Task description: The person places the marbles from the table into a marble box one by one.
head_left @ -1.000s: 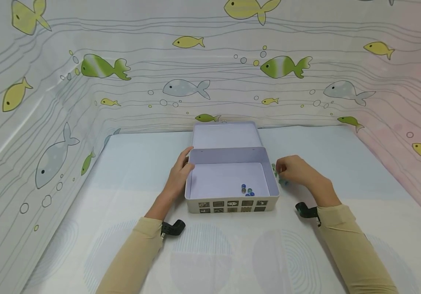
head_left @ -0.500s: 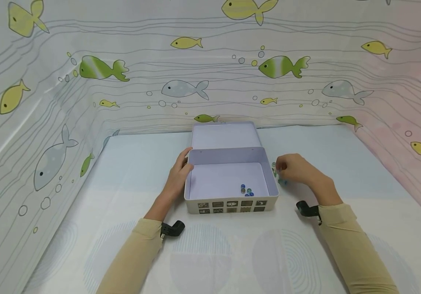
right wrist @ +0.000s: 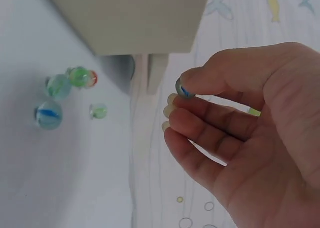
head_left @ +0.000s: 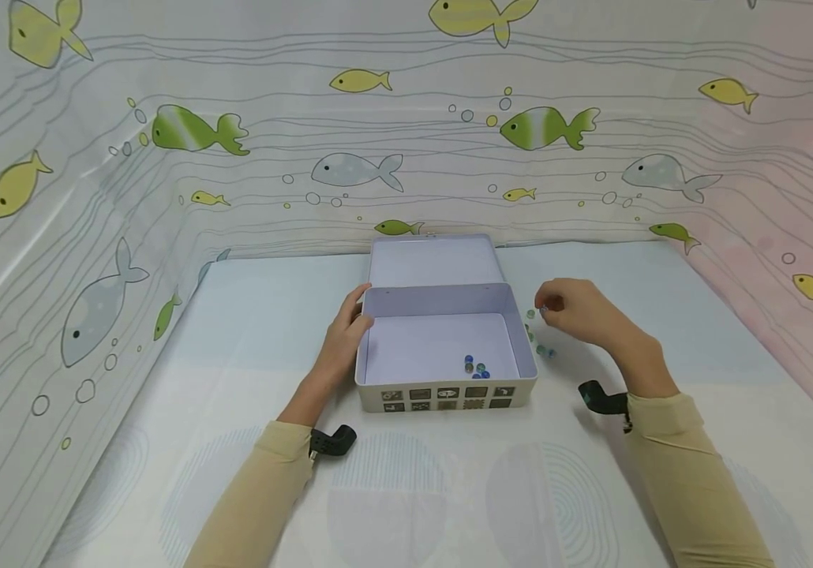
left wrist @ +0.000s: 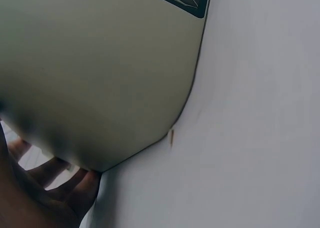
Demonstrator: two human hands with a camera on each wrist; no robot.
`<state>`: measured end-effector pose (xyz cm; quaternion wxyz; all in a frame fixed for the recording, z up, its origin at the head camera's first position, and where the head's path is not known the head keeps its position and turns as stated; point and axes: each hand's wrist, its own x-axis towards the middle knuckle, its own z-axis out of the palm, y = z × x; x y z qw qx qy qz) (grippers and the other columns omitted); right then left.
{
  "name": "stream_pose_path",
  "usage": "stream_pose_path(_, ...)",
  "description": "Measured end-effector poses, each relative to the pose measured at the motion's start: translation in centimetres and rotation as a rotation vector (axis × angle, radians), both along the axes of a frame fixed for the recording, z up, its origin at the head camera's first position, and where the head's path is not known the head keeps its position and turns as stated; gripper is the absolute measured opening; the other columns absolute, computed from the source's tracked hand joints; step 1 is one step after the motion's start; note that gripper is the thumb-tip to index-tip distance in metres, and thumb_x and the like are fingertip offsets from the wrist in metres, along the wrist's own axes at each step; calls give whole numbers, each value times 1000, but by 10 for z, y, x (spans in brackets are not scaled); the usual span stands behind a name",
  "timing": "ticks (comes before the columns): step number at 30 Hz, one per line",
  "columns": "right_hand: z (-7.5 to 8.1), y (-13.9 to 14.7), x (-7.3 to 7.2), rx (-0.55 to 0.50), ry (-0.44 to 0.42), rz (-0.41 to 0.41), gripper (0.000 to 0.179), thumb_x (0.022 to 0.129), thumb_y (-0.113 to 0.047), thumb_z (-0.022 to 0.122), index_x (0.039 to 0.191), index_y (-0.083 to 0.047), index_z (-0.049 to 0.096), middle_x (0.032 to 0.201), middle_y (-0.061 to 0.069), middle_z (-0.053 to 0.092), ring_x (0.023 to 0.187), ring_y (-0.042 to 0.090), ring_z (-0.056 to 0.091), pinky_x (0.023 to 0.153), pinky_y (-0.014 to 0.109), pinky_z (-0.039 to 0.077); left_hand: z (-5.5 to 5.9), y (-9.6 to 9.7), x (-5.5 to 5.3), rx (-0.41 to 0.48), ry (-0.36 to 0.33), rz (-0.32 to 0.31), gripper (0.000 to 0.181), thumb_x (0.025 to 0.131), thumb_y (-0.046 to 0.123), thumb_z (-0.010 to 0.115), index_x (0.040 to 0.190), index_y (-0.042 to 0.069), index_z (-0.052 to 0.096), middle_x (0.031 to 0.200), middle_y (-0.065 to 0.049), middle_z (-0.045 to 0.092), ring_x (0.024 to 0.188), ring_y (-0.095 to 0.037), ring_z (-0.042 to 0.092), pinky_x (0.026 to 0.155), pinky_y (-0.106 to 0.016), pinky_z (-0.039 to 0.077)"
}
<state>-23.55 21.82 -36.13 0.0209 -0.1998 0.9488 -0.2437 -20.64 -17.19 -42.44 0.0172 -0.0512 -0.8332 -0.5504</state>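
While gripping with the left hand [head_left: 342,339] the left wall of the open box [head_left: 435,300], has several marbles [head_left: 481,368] inside, near the front right corner. Beside the right wall, has loose marbles [head_left: 541,349] on the tabletop [head_left: 456,489]; pinches one blue-streaked marble [right wrist: 186,91] in the right hand [head_left: 580,312].

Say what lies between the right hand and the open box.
The head view shows a loose greenish marble between the right hand and the open box, besides the pinched marble; more marbles lie lower in frame.
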Motion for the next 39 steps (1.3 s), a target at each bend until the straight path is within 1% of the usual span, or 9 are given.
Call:
stream_pose_path(3,6,-3,4,-40,3,8,17,90,-4,59,103,-4,69,98,10,69,90,24,60,78,39,51,0,0,0,-1,0,4,59,98,28,39,155,37,26,158,-1,39,148,-27,36,116,-61,30)
stream_pose_path(9,14,-14,11,-102,57,57,17,90,-3,61,104,-5,69,105,11,70,97,26,63,88,48,53,1,-1,0,-3,0,1,59,99,27,39,155,39,26,160,0,36,149,-28,34,116,-62,29)
stream_pose_path(14,16,-23,13,-139,99,102,16,89,0,62,104,-1,69,105,11,70,96,26,65,90,50,53,1,-2,0,7,-12,-6,58,100,29,39,155,40,24,161,-1,35,150,-28,33,118,-62,27)
stream_pose_path(17,15,-27,15,-162,106,129,16,88,2,63,103,-1,69,104,11,70,96,26,66,90,49,54,2,-2,-1,15,-28,-13,59,101,27,39,157,36,23,162,-4,33,150,-30,32,118,-61,26)
stream_pose_path(19,15,-31,17,-174,106,147,16,88,2,63,102,-2,69,104,10,70,95,25,66,89,49,54,7,-2,1,15,-45,-14,59,101,23,39,158,32,23,162,-7,33,150,-32,32,118,-61,27)
stream_pose_path(23,16,-38,21,-178,98,170,17,88,2,64,103,-5,70,103,8,70,95,23,64,88,48,54,30,5,16,6,-60,-20,60,101,17,38,159,21,23,160,-14,34,149,-36,33,117,-61,28)
stream_pose_path(26,16,-44,25,-177,89,189,18,89,3,64,103,-6,70,102,7,70,95,22,64,87,47,53,41,9,25,8,-56,-26,60,101,15,38,158,19,23,160,-15,35,148,-36,33,118,-61,28)
stream_pose_path(34,12,-62,33,-162,35,231,18,89,2,64,103,-7,69,101,6,68,97,22,64,88,47,54,42,9,25,5,-56,-25,59,101,15,38,158,21,25,160,-14,36,148,-35,34,117,-60,29)
stream_pose_path(39,5,-73,36,-118,34,267,17,88,1,65,103,-6,70,99,3,69,94,19,62,86,45,56,43,10,25,2,-53,-24,59,100,16,38,158,22,25,159,-14,36,148,-34,34,117,-59,29)
